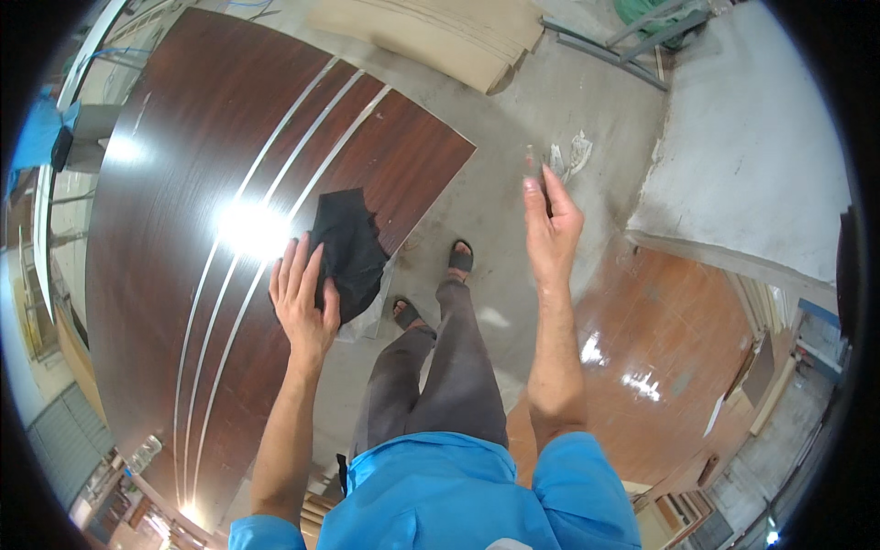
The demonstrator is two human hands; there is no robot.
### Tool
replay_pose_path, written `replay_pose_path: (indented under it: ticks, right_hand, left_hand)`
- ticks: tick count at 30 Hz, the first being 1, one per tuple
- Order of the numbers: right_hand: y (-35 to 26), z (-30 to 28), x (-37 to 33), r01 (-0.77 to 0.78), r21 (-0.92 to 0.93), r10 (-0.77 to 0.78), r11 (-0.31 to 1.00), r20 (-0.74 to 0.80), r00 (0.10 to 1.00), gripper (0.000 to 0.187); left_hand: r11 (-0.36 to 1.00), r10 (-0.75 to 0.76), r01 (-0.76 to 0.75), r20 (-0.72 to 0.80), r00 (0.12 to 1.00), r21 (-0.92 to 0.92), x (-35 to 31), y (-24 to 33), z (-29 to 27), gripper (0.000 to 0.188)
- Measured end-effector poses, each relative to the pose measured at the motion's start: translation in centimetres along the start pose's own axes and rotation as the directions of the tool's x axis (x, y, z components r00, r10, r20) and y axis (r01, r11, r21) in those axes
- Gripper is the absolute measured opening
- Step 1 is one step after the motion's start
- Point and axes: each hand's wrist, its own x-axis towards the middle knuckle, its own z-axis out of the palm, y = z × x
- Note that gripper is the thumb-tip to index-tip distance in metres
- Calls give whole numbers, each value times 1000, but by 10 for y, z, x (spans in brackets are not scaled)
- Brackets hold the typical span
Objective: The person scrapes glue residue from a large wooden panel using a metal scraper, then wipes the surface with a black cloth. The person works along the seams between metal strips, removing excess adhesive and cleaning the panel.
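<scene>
My left hand (305, 298) lies with its fingers stretched out, partly over a black cloth (348, 247) on a dark red-brown wood-grain panel (385, 156). The cloth is crumpled and reaches the panel's right edge. Three thin, pale shiny strips (312, 179) run lengthwise along the panel. Off to the right, my right hand (554, 225) is raised over the floor, away from the panel. Its thumb and fingers pinch a small, narrow, pale piece (530, 160). The piece is blurred, so I cannot make out its kind.
A glossy orange-brown board (660, 357) lies at the lower right, below a whitish slab (747, 137). Crumpled white scraps (576, 154) lie on the concrete floor beyond my right hand. Tan sheets (431, 32) and a grey metal frame (605, 50) are at the far side.
</scene>
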Motion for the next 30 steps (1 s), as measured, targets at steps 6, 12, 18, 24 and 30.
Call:
replay_pose_path:
  ticks: [6,12,18,24,30]
  right_hand:
    - [2,9,8,322,-462,-322,826,82,943,32]
    - [20,32,38,444,-437,-443,783,110,890,23]
    - [39,39,48,660,-360,-684,659,78,725,12]
    - [63,44,53,686,-322,-730,652,-23,683,14]
    - [55,45,51,750,-344,-782,566,64,619,20]
  left_hand:
    - [999,32,-31,-30,999,23,4,5,-3,55]
    - [997,31,-29,-27,999,71,4,5,-1,57]
    - [992,24,-23,-5,1000,123,3,3,-1,58]
    - [992,14,-14,0,1000,126,5,8,-2,55]
    - [993,1,-1,-6,1000,121,3,7,-1,56]
